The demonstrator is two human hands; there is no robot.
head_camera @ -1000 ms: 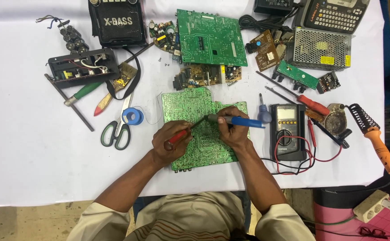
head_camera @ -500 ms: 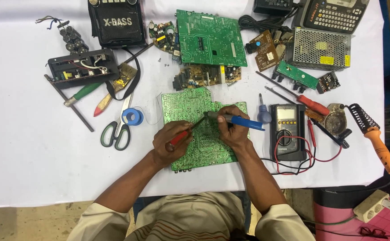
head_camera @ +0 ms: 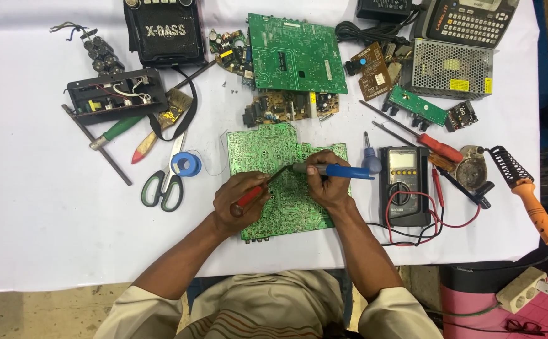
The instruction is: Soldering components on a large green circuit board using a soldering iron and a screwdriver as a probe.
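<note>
I see my left hand (head_camera: 239, 201) pinching a red-handled probe (head_camera: 249, 196) and my right hand (head_camera: 327, 185) closed around a blue-handled soldering tool (head_camera: 333, 170), both tips meeting over the large light-green circuit board (head_camera: 255, 150), which lies flat near the front edge of the white tabletop (head_camera: 48, 238), about midway along it. Just right of the board sits a black multimeter (head_camera: 404, 185) with red and black leads; left of it lie green-handled scissors (head_camera: 164, 182) beside a small blue tape roll (head_camera: 187, 164). An orange-handled soldering iron (head_camera: 531, 198) rests near the right edge.
</note>
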